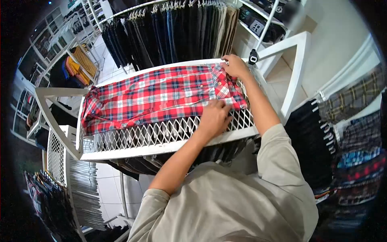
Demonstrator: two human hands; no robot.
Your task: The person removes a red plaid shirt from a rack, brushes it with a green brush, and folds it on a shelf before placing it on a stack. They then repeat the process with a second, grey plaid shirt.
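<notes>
A red, white and navy plaid shirt (161, 94) lies folded into a long strip on a white metal mesh rack top (169, 131). Its buttons and a chest pocket show near the right end. My left hand (215, 118) is at the shirt's near edge on that end, fingers curled onto the cloth. At the far right corner, my right hand (237, 67) has its fingers and thumb closed on the fabric. The undersides of both hands' fingertips are hidden. A black digital watch (253, 57) is at my right wrist.
White frame bars rise at the rack's left (56, 121) and right ends (296, 72). Behind it hangs a row of dark and beige trousers (173, 34). Plaid shirts (354, 97) hang at right. Hangers (84, 193) and more garments are at lower left.
</notes>
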